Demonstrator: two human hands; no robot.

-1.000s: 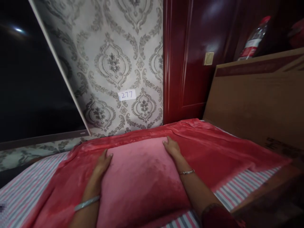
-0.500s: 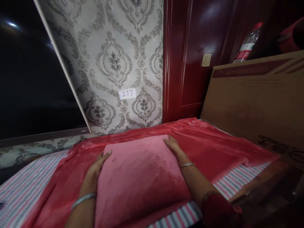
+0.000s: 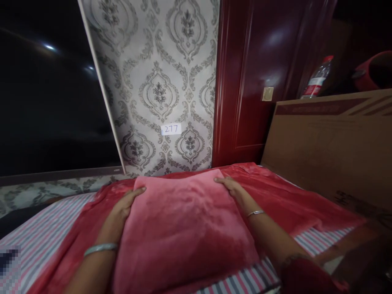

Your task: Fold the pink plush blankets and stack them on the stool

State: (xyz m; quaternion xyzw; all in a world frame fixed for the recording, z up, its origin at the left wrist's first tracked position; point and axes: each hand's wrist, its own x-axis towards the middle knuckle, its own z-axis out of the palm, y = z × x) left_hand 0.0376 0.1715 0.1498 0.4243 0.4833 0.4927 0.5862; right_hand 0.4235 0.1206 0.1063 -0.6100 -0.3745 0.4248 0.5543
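A pink velvet pillow (image 3: pixel 183 228) lies on a red blanket (image 3: pixel 284 200) spread over a striped sheet (image 3: pixel 36 237). My left hand (image 3: pixel 124 204) grips the pillow's left edge near its far corner, thumb on top. At the far right corner, my right hand (image 3: pixel 231 187) holds the pillow, fingers laid over its edge. A bangle sits on each wrist. The pillow's far edge reaches close to the wall.
Patterned grey wallpaper (image 3: pixel 159 90) carries a small label reading 277 (image 3: pixel 170 129). A dark window (image 3: pixel 45 102) is at left, a red wooden door (image 3: pixel 260 81) at back right. A large cardboard box (image 3: pixel 330 143) stands along the bed's right side, with a plastic bottle (image 3: pixel 315 79) behind it.
Both hands have pushed the pillow a little farther toward the wall. The view has shifted slightly left and down.
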